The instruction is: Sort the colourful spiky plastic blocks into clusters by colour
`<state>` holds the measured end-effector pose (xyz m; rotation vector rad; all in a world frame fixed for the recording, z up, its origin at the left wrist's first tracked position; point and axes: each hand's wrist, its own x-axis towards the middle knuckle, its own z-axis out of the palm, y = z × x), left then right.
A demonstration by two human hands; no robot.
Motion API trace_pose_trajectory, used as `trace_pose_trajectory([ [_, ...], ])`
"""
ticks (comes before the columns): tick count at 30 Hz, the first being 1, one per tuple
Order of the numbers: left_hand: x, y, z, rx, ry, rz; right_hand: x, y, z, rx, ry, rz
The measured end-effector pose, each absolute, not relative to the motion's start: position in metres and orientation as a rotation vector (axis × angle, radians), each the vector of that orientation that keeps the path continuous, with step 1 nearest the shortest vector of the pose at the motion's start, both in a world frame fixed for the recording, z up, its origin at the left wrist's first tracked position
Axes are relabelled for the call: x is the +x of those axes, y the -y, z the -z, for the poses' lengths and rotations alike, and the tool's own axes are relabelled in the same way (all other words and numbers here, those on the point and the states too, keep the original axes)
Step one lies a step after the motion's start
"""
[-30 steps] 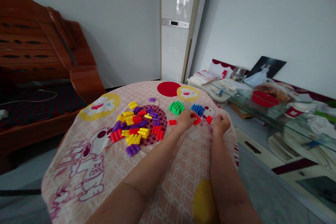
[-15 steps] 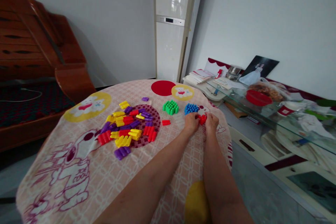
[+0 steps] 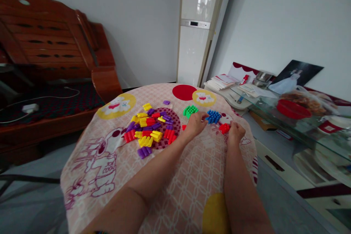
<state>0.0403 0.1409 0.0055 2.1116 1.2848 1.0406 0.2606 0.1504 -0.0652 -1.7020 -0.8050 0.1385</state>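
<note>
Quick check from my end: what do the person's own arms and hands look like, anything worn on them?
The left hand and right hand are ungloved, and both forearms show no sleeve, watch or bracelet. Rings would be too small to tell. A dark patch with coloured flecks at the bottom edge, by the left arm, may be clothing.

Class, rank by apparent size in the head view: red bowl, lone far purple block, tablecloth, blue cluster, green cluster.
1. Tablecloth
2. Red bowl
3. Green cluster and blue cluster: too alike to rank
4. Lone far purple block
</note>
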Motion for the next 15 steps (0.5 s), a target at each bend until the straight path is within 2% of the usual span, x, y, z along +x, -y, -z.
trace_pose_trajectory([
  [4, -0.046, -0.145, -0.023, 2.153, -1.618, -0.999, 0.262, -0.15, 0.068, -1.693, 0.782, -0.133],
  [8, -0.13, -0.144, -0.026, 2.091, -2.11, -0.77, 0.261, -0.149, 0.069, -1.683, 0.796, -0.122],
  [12, -0.181, -0.14, -0.019, 2.139, -2.088, -0.398, 0.262, -0.148, 0.07, -1.695, 0.793, -0.118],
  [15, -0.19, -0.142, -0.009, 2.144, -2.062, -0.352, 0.266, -0.15, 0.073, -1.726, 0.823, -0.112],
])
